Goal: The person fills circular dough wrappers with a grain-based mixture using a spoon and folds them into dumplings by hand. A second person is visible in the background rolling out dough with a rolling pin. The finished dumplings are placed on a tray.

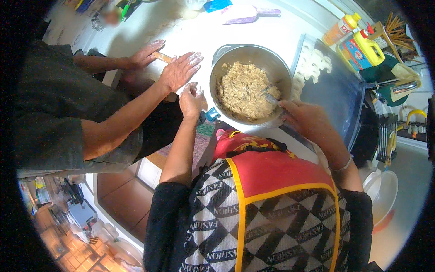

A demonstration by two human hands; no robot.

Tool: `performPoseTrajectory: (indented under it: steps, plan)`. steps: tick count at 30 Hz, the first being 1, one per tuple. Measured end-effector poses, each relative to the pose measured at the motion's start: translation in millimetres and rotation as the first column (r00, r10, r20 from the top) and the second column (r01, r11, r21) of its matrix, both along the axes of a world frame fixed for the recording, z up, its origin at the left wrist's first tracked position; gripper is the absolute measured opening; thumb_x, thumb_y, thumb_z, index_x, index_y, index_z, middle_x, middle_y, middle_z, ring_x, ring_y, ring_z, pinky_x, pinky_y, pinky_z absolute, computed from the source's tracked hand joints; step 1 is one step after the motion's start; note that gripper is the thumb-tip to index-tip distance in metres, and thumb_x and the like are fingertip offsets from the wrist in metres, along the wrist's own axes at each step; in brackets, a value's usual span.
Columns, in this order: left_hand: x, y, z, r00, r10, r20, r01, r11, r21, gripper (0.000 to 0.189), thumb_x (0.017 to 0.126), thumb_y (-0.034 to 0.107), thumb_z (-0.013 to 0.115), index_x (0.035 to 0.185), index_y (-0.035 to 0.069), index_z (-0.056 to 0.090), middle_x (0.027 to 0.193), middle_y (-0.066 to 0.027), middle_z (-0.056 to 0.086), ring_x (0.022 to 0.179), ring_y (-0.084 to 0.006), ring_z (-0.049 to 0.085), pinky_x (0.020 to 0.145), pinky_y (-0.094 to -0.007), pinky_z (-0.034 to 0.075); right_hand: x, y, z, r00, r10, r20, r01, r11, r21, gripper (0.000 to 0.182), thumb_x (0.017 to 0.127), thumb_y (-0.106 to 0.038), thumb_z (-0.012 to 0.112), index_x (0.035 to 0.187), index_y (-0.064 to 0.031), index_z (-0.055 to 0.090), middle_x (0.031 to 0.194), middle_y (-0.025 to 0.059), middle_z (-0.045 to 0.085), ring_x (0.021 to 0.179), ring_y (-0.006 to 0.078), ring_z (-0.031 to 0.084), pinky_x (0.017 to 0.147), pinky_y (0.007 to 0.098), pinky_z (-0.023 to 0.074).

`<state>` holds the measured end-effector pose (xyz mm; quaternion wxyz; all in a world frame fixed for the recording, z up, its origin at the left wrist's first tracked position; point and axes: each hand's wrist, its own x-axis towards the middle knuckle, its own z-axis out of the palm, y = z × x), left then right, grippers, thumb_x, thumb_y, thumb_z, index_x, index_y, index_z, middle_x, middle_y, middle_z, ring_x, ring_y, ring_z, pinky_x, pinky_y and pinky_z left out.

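Observation:
A metal pot (249,47) stands before me, with a clumpy tan filling (243,88) in it. My right hand (302,114) grips the handle of a metal spoon (271,98), whose end rests in the filling near the pot's right side. Left of the pot, my left hand (191,103) is raised with curled, floury fingers. Whether a thin piece of dough lies in those fingers I cannot tell. Beyond it, a co-worker's floury hands (181,69) lie flat on a wooden rolling pin (162,57) over the white worktop (190,37).
White crescent dumplings (311,63) lie along the left side of a tray (334,91) right of the pot. A purple-handled scoop (243,15) lies at the back. Yellow bottle (362,49), orange bottle (341,29) and faucet (404,87) are at right. The co-worker's arm (125,115) reaches in from the left.

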<state>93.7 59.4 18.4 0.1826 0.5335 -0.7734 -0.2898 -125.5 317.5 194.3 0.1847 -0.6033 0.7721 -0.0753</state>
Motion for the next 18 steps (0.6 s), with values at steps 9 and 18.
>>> performPoseTrajectory:
  steps: [9, 18]
  plan:
    - [14, 3, -12, 0.805, 0.249, -0.538, -0.114, 0.956, 0.272, 0.013, 0.088, 0.012, 0.059, 0.096, 0.002, 0.061, 0.086, -0.0056, 0.061, 0.077, -0.0156, 0.059, 0.071, -0.0279, 0.047, -9, -18, -17, 0.979, 0.1, -0.179, -0.105, 0.994, -0.017, 0.021, 0.082, -0.013, 0.054, 0.102, -0.0107, 0.059, 0.086, 0.0132, 0.064, 0.074, 0.0314, 0.064, 0.061, 0.0403, 0.0505]
    - [20, 5, -10, 0.502, 0.739, -0.45, -0.181, 0.598, 0.781, 0.016, 0.093, 0.017, 0.053, 0.107, 0.011, 0.056, 0.085, 0.0006, 0.058, 0.068, -0.0096, 0.052, 0.061, -0.0266, 0.044, -14, -14, -8, 0.985, 0.092, -0.143, -0.087, 0.995, 0.039, 0.022, 0.082, -0.01, 0.052, 0.104, -0.0101, 0.059, 0.086, 0.0138, 0.064, 0.076, 0.0317, 0.064, 0.062, 0.0407, 0.0512]
